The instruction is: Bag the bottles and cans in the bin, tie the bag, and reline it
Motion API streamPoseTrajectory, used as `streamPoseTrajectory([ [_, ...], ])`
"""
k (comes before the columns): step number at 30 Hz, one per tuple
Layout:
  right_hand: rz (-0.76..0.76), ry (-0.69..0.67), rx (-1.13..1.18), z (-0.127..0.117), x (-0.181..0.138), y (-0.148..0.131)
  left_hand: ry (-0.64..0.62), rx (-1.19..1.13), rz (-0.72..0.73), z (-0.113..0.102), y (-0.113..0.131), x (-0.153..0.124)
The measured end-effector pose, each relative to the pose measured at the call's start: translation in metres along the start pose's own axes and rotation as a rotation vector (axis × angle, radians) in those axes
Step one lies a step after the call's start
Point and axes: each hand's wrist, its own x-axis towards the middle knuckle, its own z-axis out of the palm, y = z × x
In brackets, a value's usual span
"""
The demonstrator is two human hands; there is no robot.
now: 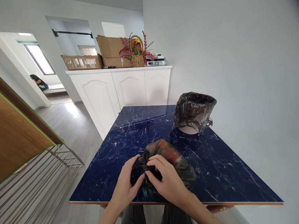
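Observation:
A filled black garbage bag (pixel 184 169) lies near the front of the table, with reddish contents showing through its thin plastic. Its gathered, twisted neck is between my two hands. My right hand (pixel 163 177) pinches the neck with thumb and fingers from the right. On the left side, my left hand (pixel 129 179) is curved, its thumb and index fingertip at the twisted plastic. Some of the knot area is hidden behind my fingers. Farther back at the right stands a trash can (pixel 189 130) with a black liner (pixel 193 112) folded over its rim.
The dark blue marbled table (pixel 130 133) meets a white wall on the right. Behind it, a white cabinet (pixel 130 87) carries cardboard boxes (pixel 81 62) and a flower basket (pixel 137 60). A metal rack (pixel 58 168) stands at left. A person (pixel 39 82) sits in the far room.

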Motion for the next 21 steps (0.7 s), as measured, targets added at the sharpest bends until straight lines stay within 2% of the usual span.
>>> streamPoseTrajectory([
  [4, -0.117, -0.035, -0.176, -0.003, 0.002, 0.002, 0.071, 0.019, 0.001, 0.008, -0.010, 0.014],
  [9, -0.060, 0.083, -0.277, -0.032, -0.003, 0.023, 0.172, -0.008, -0.163, 0.005, -0.031, 0.019],
  [12, 0.046, 0.202, -0.184, -0.056, -0.007, 0.034, 0.190, -0.055, -0.314, 0.001, -0.045, 0.018],
  [15, 0.289, 0.305, -0.004, -0.076, -0.010, 0.041, 0.226, -0.066, -0.410, -0.002, -0.056, 0.020],
  [17, 0.424, 0.377, 0.048, -0.083, -0.012, 0.040, 0.282, -0.111, -0.402, -0.003, -0.055, 0.021],
  [18, 0.441, 0.432, 0.025, -0.084, -0.014, 0.037, 0.322, -0.129, -0.377, -0.003, -0.050, 0.020],
  [19, 0.415, 0.502, -0.029, -0.084, -0.016, 0.031, 0.368, -0.131, -0.341, -0.004, -0.044, 0.019],
  [21, 0.251, 0.647, -0.165, -0.079, -0.020, 0.015, 0.456, -0.085, -0.223, -0.006, -0.025, 0.017],
])
